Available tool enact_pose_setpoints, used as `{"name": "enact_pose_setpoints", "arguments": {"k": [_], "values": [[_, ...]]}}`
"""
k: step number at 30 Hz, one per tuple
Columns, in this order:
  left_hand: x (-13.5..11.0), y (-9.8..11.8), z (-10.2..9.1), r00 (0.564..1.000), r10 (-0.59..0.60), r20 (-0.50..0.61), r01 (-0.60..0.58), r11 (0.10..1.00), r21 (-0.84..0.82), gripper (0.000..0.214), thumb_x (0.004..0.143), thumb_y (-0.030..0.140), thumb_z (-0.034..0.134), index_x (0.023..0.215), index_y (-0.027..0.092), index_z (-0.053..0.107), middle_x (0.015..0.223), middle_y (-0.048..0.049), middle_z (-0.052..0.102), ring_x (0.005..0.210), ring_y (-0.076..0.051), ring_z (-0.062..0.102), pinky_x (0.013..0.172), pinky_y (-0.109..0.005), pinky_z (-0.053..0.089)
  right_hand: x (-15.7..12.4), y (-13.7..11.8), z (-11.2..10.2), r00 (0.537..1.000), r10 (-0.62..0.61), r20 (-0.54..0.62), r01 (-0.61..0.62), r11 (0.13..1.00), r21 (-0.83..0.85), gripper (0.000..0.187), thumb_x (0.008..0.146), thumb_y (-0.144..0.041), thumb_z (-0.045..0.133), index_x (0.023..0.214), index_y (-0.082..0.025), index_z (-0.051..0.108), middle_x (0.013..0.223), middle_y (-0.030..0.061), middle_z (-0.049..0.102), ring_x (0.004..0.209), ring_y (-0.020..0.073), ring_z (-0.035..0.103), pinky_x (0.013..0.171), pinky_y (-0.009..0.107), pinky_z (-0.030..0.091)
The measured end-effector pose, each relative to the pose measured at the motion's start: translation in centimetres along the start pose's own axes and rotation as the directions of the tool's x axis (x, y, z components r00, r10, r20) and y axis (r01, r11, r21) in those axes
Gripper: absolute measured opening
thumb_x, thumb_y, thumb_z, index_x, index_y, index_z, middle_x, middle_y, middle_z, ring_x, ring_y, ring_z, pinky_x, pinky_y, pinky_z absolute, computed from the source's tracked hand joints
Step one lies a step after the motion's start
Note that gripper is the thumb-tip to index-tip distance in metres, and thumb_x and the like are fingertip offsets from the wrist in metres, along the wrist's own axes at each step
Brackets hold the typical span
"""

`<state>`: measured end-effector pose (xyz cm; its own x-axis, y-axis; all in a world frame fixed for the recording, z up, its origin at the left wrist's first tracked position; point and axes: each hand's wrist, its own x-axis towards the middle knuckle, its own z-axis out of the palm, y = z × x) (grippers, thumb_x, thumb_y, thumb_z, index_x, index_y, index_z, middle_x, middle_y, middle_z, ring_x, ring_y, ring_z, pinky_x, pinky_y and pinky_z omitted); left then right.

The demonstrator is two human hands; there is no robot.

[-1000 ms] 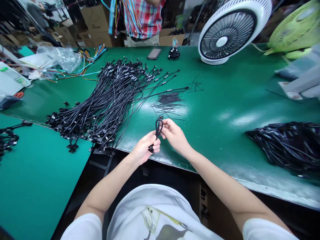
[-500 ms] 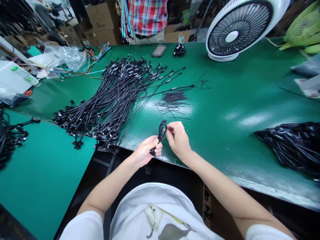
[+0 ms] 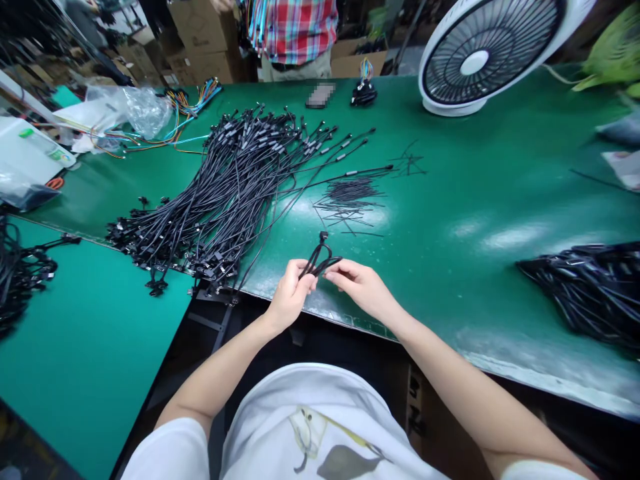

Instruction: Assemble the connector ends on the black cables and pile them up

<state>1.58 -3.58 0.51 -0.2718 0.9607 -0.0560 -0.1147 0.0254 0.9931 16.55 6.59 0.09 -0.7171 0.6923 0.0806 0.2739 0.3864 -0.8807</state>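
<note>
The left hand (image 3: 291, 297) clenched a looped black cable (image 3: 320, 257) at centre frame; the right hand (image 3: 363, 288) lay just beside it above the green bench mat (image 3: 475, 187), grip undeterminable.

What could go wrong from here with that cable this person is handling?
The looped black cable looks pinched near the fingertips of the left hand and right hand, so it might slip and drop past the green mat's front edge. Its free loop could also snag the large heap of black cables with moulded connectors, tangling them. A careless sweep might scatter the small pile of thin black wire pieces.
</note>
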Motion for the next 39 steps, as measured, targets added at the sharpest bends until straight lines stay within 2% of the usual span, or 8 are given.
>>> {"name": "enact_pose_setpoints", "arguments": {"k": [5, 14, 23, 27, 29, 33, 36, 39], "values": [[-0.1, 0.1, 0.2, 0.961, -0.220, 0.167, 0.265, 0.905, -0.332, 0.045, 0.080, 0.044, 0.068, 0.108, 0.019, 0.044, 0.062, 0.0065, 0.046, 0.053, -0.007, 0.038, 0.054, -0.023, 0.028, -0.2, 0.2, 0.0, 0.927, -0.358, -0.110, 0.279, 0.856, -0.435, 0.025, 0.096, -0.029, 0.044, 0.087, -0.021, 0.066, 0.087, 0.0080, 0.066, 0.079, 0.0194, 0.056, 0.074, 0.033, 0.044], [-0.4, 0.9, 0.0, 0.914, -0.269, 0.305, 0.384, 0.818, -0.428, 0.049, 0.077, 0.041, 0.072, 0.113, 0.016, 0.051, 0.062, 0.0057, 0.044, 0.052, -0.005, 0.034, 0.053, -0.021, 0.024, 0.1, 0.6, 0.9, 0.872, -0.465, -0.153, 0.338, 0.798, -0.499, 0.025, 0.095, -0.025, 0.045, 0.086, -0.023, 0.069, 0.085, 0.0071, 0.068, 0.076, 0.0187, 0.058, 0.071, 0.034, 0.045], [0.2, -0.7, 1.0, 0.993, -0.116, -0.014, 0.110, 0.970, -0.215, 0.035, 0.084, 0.040, 0.062, 0.107, 0.014, 0.061, 0.066, 0.0029, 0.047, 0.057, -0.007, 0.037, 0.056, -0.022, 0.030, 0.2, -0.7, 1.9, 0.909, -0.248, -0.336, 0.230, 0.969, -0.091, 0.012, 0.087, -0.026, 0.059, 0.079, -0.022, 0.067, 0.079, 0.0034, 0.059, 0.072, 0.0168, 0.055, 0.063, 0.031, 0.045], [0.8, -1.5, 1.1, 0.982, 0.005, -0.187, -0.010, 1.000, -0.022, 0.036, 0.089, 0.036, 0.054, 0.117, 0.016, 0.063, 0.073, -0.0004, 0.055, 0.064, -0.010, 0.045, 0.063, -0.024, 0.037, -0.3, -0.7, 3.2, 0.895, -0.256, -0.366, 0.197, 0.962, -0.190, 0.012, 0.088, -0.025, 0.060, 0.080, -0.021, 0.067, 0.073, 0.0019, 0.058, 0.063, 0.0139, 0.051, 0.057, 0.028, 0.041], [1.1, -2.1, 0.8, 0.977, 0.086, -0.197, -0.060, 0.989, 0.133, 0.036, 0.090, 0.033, 0.052, 0.120, 0.018, 0.063, 0.088, -0.0044, 0.063, 0.072, -0.012, 0.051, 0.071, -0.025, 0.041, -0.5, -0.7, 3.3, 0.843, -0.435, -0.318, 0.280, 0.858, -0.431, 0.016, 0.091, -0.023, 0.055, 0.082, -0.019, 0.067, 0.072, 0.0028, 0.059, 0.064, 0.0141, 0.051, 0.059, 0.028, 0.038], [1.6, -2.8, -0.1, 0.983, 0.102, -0.152, -0.057, 0.959, 0.277, 0.033, 0.088, 0.031, 0.052, 0.115, 0.017, 0.066, 0.093, -0.0056, 0.066, 0.073, -0.013, 0.053, 0.074, -0.027, 0.043, 0.3, -1.2, 1.7, 0.675, -0.737, 0.028, 0.487, 0.416, -0.768, 0.021, 0.094, -0.016, 0.047, 0.087, -0.017, 0.066, 0.085, 0.0067, 0.066, 0.074, 0.0159, 0.052, 0.068, 0.031, 0.036], [1.6, -2.5, -0.1, 0.996, -0.040, -0.075, 0.049, 0.991, 0.122, 0.027, 0.087, 0.035, 0.053, 0.098, 0.014, 0.067, 0.074, -0.0010, 0.059, 0.060, -0.009, 0.045, 0.060, -0.024, 0.038, 1.8, -1.9, -0.1, 0.687, -0.711, 0.151, 0.533, 0.352, -0.769, 0.020, 0.095, -0.017, 0.046, 0.101, -0.016, 0.065, 0.113, 0.0096, 0.065, 0.099, 0.0188, 0.052, 0.083, 0.032, 0.037], [1.7, -1.8, 0.1, 0.997, -0.081, -0.011, 0.081, 0.997, 0.011, 0.025, 0.085, 0.036, 0.056, 0.074, 0.014, 0.060, 0.066, 0.0012, 0.052, 0.056, -0.007, 0.040, 0.055, -0.022, 0.031, 3.0, -2.6, -1.0, 0.706, -0.653, 0.275, 0.576, 0.305, -0.758, 0.022, 0.095, -0.016, 0.044, 0.105, -0.016, 0.064, 0.102, 0.0073, 0.066, 0.099, 0.0192, 0.052, 0.092, 0.037, 0.033]]}}
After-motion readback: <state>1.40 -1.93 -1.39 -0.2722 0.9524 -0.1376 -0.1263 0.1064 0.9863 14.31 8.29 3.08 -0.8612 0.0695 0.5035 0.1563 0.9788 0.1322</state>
